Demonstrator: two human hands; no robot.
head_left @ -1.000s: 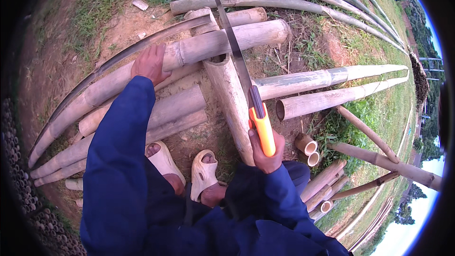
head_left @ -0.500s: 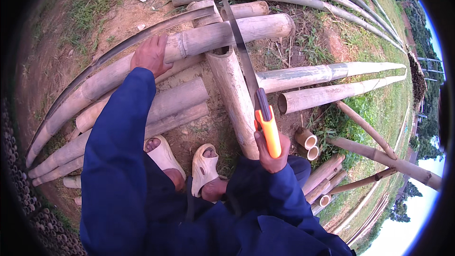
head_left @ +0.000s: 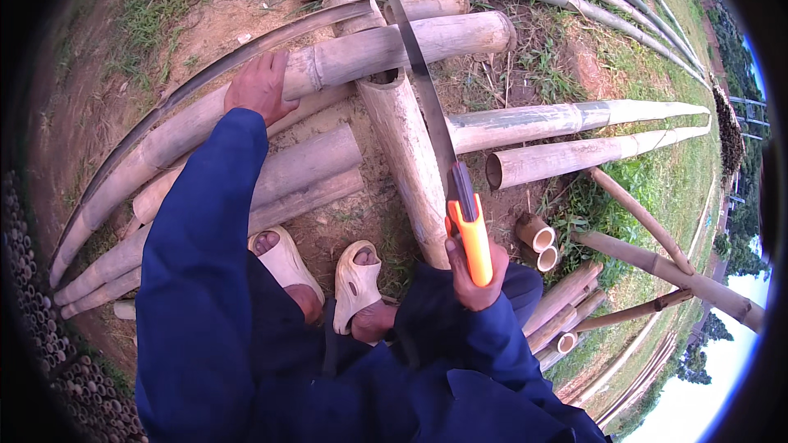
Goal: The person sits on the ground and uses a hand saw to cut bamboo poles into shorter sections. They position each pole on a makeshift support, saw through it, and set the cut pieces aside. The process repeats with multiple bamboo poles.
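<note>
A thick pale bamboo pole (head_left: pixel 361 57) lies crosswise in front of me, over another bamboo length (head_left: pixel 402 143) that points toward me. My left hand (head_left: pixel 261 88) is closed over the top of the crosswise pole, left of its joint ring, with the thumb on the near side. In my right hand (head_left: pixel 478 279) is a handsaw (head_left: pixel 423 86) with an orange and dark handle. Its long blade stretches away from me and crosses the pole to the right of the ring. From this view I cannot tell how deep the teeth sit.
A dark split bamboo strip (head_left: pixel 189 86) lies along the pole's far side. Shorter bamboo lengths (head_left: pixel 308 164) rest near my sandalled feet (head_left: pixel 359 283). More poles (head_left: pixel 591 156) extend right, by short cut pieces (head_left: pixel 535 232) and a bamboo frame (head_left: pixel 657 271). Cut tubes (head_left: pixel 90 394) are stacked at lower left.
My right hand has drawn the saw back slightly toward me, its blade still across the pole. My left hand keeps its place on the pole. The whole view has shifted a little.
</note>
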